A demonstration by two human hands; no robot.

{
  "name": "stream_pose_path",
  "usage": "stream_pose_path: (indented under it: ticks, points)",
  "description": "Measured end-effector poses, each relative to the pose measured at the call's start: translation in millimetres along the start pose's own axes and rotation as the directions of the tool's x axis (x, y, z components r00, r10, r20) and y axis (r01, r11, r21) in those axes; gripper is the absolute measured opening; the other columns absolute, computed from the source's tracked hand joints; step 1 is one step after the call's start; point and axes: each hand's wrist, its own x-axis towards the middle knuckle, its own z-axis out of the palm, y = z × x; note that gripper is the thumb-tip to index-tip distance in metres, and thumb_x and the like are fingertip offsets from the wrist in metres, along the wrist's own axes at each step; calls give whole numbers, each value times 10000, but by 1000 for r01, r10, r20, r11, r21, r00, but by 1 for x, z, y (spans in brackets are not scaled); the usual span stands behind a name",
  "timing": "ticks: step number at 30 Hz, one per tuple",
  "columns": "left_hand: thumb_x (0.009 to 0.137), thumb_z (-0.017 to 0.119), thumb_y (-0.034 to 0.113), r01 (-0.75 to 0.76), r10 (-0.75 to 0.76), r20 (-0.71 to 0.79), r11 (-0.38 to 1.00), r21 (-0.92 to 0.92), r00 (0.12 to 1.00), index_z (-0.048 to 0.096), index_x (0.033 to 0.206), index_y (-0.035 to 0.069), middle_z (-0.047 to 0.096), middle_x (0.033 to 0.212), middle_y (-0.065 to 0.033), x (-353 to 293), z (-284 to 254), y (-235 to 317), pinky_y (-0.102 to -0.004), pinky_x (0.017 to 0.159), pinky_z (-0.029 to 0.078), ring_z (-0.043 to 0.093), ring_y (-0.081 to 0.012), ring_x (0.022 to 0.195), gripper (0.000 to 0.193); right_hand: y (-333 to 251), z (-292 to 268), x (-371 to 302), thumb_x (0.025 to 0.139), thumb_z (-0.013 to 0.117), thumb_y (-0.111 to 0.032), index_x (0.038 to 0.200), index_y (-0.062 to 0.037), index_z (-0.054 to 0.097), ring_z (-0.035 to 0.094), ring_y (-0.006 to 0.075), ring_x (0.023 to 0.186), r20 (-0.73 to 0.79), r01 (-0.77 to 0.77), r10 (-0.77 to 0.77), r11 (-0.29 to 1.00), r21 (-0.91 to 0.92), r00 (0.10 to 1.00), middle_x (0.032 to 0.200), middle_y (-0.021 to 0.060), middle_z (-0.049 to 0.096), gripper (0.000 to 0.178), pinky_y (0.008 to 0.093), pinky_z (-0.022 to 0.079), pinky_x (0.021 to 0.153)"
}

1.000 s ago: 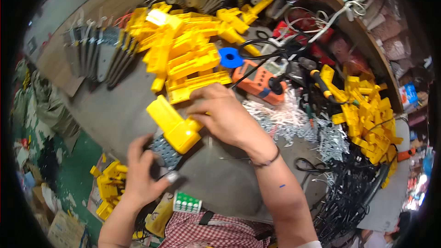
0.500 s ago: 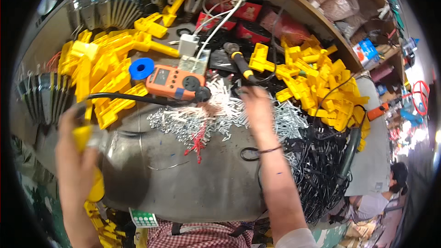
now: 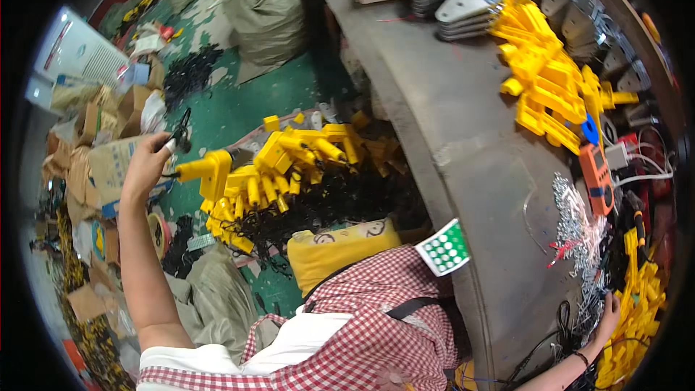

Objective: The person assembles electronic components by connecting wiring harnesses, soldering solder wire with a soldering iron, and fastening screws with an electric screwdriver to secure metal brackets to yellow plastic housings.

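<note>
My left hand is raised over the floor on the left, its fingers closed around a black cord with a short white part at the fingertips. Just right of that hand is a yellow plastic housing with a cord end at its handle, above a heap of similar yellow housings with black cords. My right hand rests far right on the workbench, beside loose screws and yellow plastic parts. Its fingers look curled together; what they hold, if anything, is too small to make out.
The grey metal workbench curves along my right side. On it are more yellow parts, stacked metal plates, an orange meter-like device and a blue spool. A yellow cushion, sacks and cardboard boxes are around the green floor.
The view has swung left from the bench to the floor. My left hand, with a yellow piece, has moved from the bench's left side out over the heap. My right hand stays by the screws.
</note>
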Motion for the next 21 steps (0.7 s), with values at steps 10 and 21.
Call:
stream_pose_path:
  ticks: [10, 21]
  points:
    - [677, 645, 168, 117, -135, 26, 928, 353, 991, 655, 858, 46, 617, 821, -197, -3, 154, -212, -412, 682, 482, 610, -346, 768, 219, -11, 11, -27, 874, 576, -234, 1058, -20, 566, 383, 44, 673, -29, 88, -86, 995, 52, 996, 876, -32, 533, 282, 187, 279, 566]
    - [815, 468, 84, 69, -69, -2, 998, -8, 998, 537, 1143, 38, 500, 1213, -162, 31, 236, -174, -413, 963, 358, 452, -319, 1138, 338, -123, 131, -205, 638, 711, -49, 852, -31, 601, 537, 306, 889, 149, 592, -574, 757, -277, 805, 966, 149, 531, 241, 354, 455, 747]
